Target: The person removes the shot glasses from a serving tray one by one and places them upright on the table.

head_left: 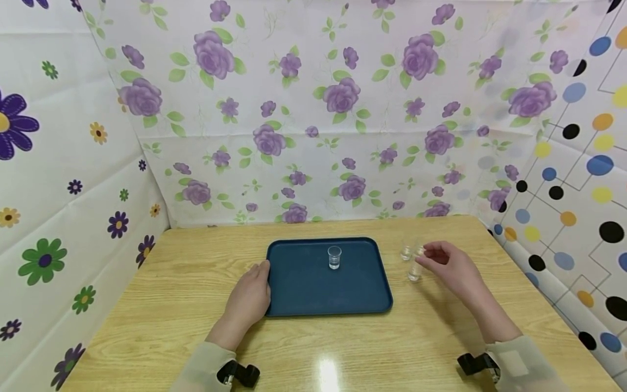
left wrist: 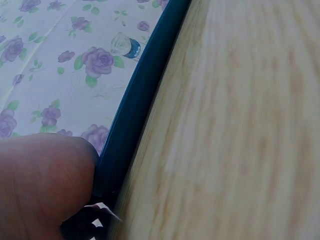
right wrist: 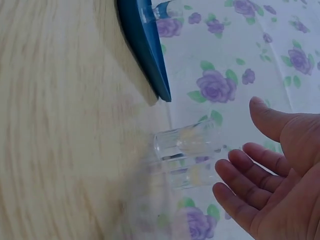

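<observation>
A dark blue rectangular tray point(head_left: 303, 288) lies on the wooden table. On it stands one small clear shot glass point(head_left: 334, 257), upright. My left hand point(head_left: 249, 294) holds the tray's left rim; in the left wrist view the hand point(left wrist: 45, 182) covers part of that rim point(left wrist: 132, 105), and its fingers are mostly hidden. To the right of the tray, clear glasses stand on the table, a near one point(head_left: 414, 270) and a farther one point(head_left: 406, 252). Close beside the near glass point(right wrist: 187, 140) is my right hand point(head_left: 453, 269), its fingers spread and relaxed, holding nothing.
The light wooden table point(head_left: 196, 277) reaches back to a cloth wall with purple roses point(head_left: 341, 97). Side cloths stand at the left and right, one with flowers point(head_left: 44, 261), the other with coloured dots point(head_left: 563, 260). Both wrists carry black cameras.
</observation>
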The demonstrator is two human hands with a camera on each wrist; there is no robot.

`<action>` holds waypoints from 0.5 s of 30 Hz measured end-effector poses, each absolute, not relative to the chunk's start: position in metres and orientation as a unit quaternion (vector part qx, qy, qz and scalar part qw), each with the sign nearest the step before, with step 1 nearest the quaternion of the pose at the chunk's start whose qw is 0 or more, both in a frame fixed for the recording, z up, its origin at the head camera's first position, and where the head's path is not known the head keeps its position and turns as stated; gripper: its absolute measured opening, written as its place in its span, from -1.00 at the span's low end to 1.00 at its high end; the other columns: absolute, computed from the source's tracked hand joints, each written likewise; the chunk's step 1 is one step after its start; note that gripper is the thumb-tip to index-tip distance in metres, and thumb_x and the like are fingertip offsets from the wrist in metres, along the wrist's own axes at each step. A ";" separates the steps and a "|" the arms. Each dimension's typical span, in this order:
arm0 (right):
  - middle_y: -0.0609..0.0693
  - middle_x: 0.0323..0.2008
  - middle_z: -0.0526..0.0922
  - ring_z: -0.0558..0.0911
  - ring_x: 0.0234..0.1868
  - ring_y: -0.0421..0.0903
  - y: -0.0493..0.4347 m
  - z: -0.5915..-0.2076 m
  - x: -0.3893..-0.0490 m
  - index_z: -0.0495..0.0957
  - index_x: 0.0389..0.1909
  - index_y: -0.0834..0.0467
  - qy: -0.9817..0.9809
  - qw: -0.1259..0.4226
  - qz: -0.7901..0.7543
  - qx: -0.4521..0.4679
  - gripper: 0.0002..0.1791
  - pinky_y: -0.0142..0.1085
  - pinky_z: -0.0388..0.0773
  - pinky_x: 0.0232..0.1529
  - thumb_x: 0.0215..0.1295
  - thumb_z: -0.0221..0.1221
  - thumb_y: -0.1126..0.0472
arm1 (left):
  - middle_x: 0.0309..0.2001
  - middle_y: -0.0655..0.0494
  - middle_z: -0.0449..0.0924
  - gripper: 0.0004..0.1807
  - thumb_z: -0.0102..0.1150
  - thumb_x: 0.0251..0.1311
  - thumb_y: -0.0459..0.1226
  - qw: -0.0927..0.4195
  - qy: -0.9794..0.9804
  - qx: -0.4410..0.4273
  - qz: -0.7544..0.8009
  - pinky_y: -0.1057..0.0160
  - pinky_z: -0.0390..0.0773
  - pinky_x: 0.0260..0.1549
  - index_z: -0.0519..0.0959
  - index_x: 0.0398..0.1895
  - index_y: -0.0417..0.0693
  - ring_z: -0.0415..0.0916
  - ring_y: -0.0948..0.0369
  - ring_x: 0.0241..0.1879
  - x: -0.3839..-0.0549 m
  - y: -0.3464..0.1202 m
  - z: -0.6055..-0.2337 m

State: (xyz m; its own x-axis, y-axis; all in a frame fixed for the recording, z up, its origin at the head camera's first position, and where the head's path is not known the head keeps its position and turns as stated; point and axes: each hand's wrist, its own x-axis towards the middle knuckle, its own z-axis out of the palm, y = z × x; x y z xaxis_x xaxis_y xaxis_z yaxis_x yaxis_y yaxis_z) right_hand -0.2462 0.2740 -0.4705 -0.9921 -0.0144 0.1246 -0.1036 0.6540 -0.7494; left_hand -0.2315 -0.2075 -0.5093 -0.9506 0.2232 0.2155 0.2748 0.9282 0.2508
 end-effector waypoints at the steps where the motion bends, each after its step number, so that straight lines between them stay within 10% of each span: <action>1: 0.21 0.27 0.67 0.65 0.24 0.18 0.273 -0.469 -0.246 0.51 0.50 0.25 -0.908 0.055 0.415 0.033 -0.18 0.12 0.71 0.24 0.56 0.29 -0.31 | 0.52 -0.39 0.45 -0.44 0.05 0.64 -0.45 0.092 -0.978 -0.128 -0.140 -0.21 0.42 0.57 0.34 0.60 -0.48 0.38 -0.30 0.53 -0.231 -0.207 -0.509; 15: 0.28 0.38 0.60 0.55 0.41 0.30 0.246 -0.449 -0.243 0.47 0.55 0.20 -0.901 0.048 0.427 0.058 -0.20 0.31 0.57 0.41 0.56 0.34 -0.25 | 0.51 -0.39 0.45 -0.44 0.04 0.63 -0.45 0.095 -0.977 -0.130 -0.143 -0.21 0.43 0.57 0.34 0.60 -0.49 0.39 -0.30 0.53 -0.233 -0.207 -0.510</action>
State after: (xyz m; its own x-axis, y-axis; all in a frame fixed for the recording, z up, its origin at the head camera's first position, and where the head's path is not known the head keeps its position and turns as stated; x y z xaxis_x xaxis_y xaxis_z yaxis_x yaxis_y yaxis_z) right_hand -0.2434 0.2465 -0.4485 -0.9885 -0.0634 0.1370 -0.1462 0.6278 -0.7645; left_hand -0.2325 -0.2075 -0.5101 -0.9485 0.2261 0.2218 0.2803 0.9254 0.2550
